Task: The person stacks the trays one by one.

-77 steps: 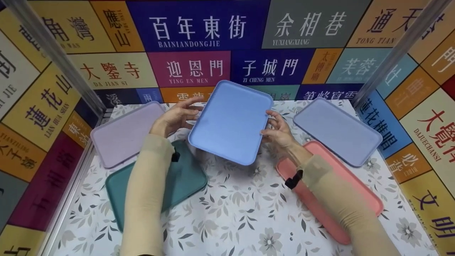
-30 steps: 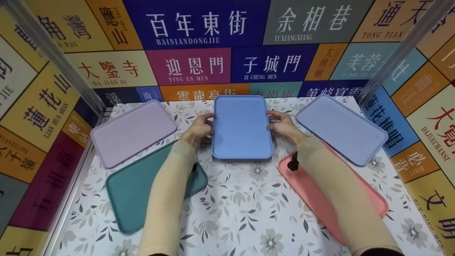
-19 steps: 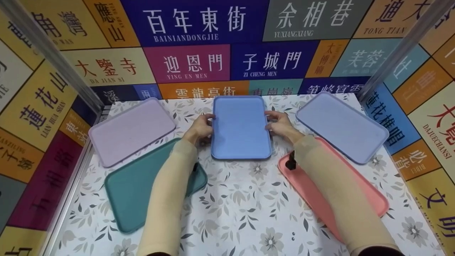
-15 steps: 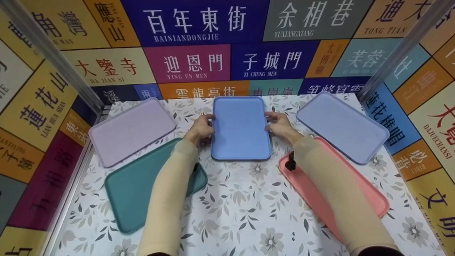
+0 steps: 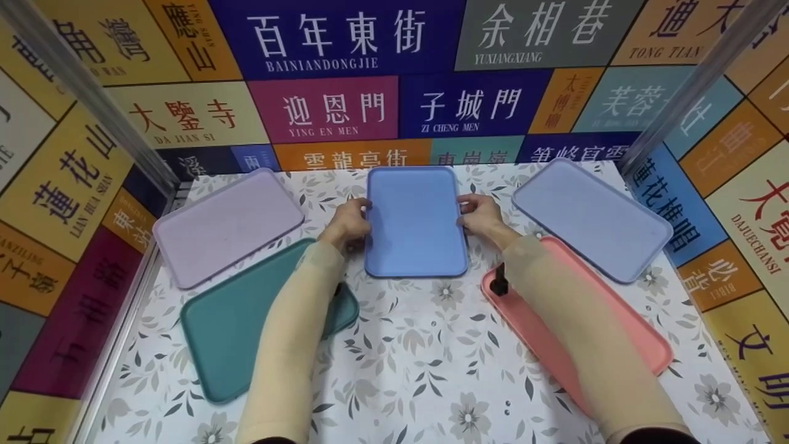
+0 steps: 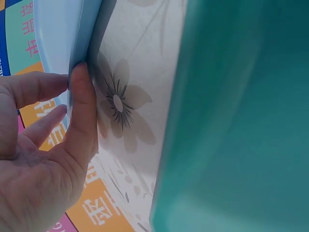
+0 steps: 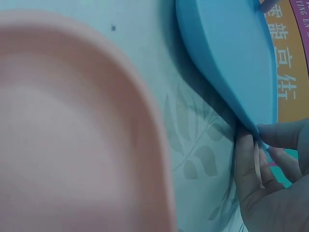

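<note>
A blue rectangular tray [image 5: 416, 222] lies near the back middle of the table, its long sides running away from me. My left hand [image 5: 348, 222] pinches its left rim; in the left wrist view, thumb and fingers [image 6: 83, 96] are on either side of the blue edge [image 6: 77, 43]. On the opposite side, my right hand [image 5: 482, 216] pinches the right rim. The right wrist view has fingers [image 7: 247, 164] beneath the blue tray [image 7: 236, 63] and another digit on top of its edge. Whether the underside fully touches the tablecloth cannot be told.
A lilac tray [image 5: 228, 228] and a green tray [image 5: 234, 333] lie at left, the green one partly behind my left sleeve. At right are a periwinkle tray [image 5: 592, 219] and a coral tray [image 5: 641, 333], under my right forearm. A sign-printed wall [image 5: 345, 55] closes off the back.
Earlier, both hands held the blue tray raised and tilted. It has since come down and straightened to its present place; over the last second, hands and tray have barely moved.
</note>
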